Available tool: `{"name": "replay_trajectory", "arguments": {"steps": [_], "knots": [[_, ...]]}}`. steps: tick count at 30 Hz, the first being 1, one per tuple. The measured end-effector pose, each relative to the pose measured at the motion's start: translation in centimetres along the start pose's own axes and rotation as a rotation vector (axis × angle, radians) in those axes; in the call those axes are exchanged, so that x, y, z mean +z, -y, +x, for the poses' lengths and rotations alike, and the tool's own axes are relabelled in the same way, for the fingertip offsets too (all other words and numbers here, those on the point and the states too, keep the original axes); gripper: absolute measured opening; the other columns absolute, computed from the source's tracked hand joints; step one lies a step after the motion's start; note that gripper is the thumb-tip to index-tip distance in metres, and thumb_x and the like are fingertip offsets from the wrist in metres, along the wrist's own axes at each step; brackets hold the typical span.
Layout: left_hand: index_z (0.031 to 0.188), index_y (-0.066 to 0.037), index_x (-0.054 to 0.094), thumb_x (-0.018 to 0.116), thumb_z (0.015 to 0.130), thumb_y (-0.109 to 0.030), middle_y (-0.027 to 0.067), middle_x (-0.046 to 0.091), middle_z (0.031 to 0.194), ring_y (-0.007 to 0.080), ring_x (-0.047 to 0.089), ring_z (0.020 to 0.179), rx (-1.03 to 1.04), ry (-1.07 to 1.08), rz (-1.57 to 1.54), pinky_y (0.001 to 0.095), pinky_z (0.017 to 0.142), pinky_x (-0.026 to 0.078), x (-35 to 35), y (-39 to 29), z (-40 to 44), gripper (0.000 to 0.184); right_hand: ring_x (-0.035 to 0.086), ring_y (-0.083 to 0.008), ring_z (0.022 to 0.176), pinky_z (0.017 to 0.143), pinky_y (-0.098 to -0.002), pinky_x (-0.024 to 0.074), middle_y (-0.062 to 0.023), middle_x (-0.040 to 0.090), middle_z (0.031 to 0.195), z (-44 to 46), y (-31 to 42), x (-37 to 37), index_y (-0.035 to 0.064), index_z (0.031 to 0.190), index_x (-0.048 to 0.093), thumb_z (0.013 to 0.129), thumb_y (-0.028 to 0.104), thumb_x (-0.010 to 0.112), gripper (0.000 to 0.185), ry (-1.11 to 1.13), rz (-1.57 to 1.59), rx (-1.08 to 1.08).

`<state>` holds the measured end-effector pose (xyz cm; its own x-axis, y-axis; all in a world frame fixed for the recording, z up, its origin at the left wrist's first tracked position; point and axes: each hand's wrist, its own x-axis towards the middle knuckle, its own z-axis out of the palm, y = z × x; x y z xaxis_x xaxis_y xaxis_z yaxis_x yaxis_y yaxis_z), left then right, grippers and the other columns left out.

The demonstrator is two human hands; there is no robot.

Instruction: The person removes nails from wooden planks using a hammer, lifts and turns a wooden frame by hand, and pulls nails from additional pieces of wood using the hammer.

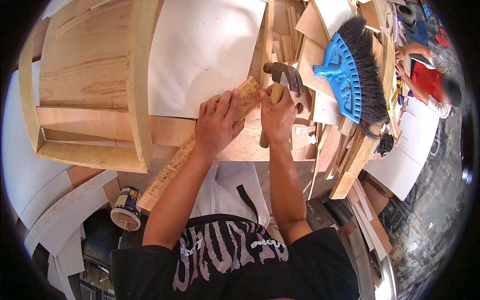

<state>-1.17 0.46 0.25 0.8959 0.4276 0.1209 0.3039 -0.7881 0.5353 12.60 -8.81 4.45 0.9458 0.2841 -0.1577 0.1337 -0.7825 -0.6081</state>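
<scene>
My left hand (217,122) wraps over a rough wooden plank (170,167) and presses on it near its upper end. The plank runs diagonally across the bench edge, with its lower end near my left forearm. Closed around the wooden handle of a claw hammer (286,76) is my right hand (278,117). The hammer's metal head points up, above my fist. My right thumb and forefinger are close to the plank's upper end; whether they also pinch something small there is hidden.
A wooden frame (139,90) stands at left beside a white panel (202,55). To the right, a blue broom head (342,75) rests on wood offcuts (350,172). A bucket (126,215) sits low at left. Another person in red (426,80) works at far right.
</scene>
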Motion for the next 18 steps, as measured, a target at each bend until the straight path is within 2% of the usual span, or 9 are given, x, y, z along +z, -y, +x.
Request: {"name": "replay_trajectory", "arguments": {"steps": [1, 5, 18], "knots": [[0.148, -0.004, 0.054, 0.083, 0.074, -0.03, 0.0102, 0.057, 0.136, 0.0299, 0.055, 0.119, 0.002, -0.003, 0.002, 0.0443, 0.1, 0.046, 0.0, 0.0, 0.0, 0.083, 0.074, -0.0426, 0.083, 0.077, -0.0485, 0.0572, -0.0223, 0.074, 0.086, 0.1, 0.0, 0.0, -0.0003, 0.094, 0.068, 0.087, 0.013, 0.078, 0.018, -0.006, -0.025, -0.008], [0.148, -0.004, 0.054, 0.083, 0.074, -0.029, 0.0101, 0.057, 0.136, 0.0297, 0.055, 0.119, 0.004, -0.011, -0.017, 0.0444, 0.1, 0.046, 0.2, 0.1, 0.1, 0.084, 0.074, -0.042, 0.084, 0.079, -0.0489, 0.0569, -0.0222, 0.074, 0.087, 0.5, 0.1, -0.2, -0.0001, 0.096, 0.068, 0.086, 0.012, 0.077, 0.019, 0.038, 0.053, -0.016], [0.15, -0.003, 0.05, 0.082, 0.074, -0.029, 0.0105, 0.055, 0.136, 0.0295, 0.054, 0.119, 0.021, 0.008, 0.012, 0.0447, 0.1, 0.046, 0.3, 0.2, 0.1, 0.086, 0.073, -0.0435, 0.088, 0.081, -0.0502, 0.0567, -0.0244, 0.073, 0.09, 0.9, 1.1, -0.3, -0.0001, 0.099, 0.068, 0.087, 0.012, 0.075, 0.019, 0.065, 0.003, 0.037]]}}
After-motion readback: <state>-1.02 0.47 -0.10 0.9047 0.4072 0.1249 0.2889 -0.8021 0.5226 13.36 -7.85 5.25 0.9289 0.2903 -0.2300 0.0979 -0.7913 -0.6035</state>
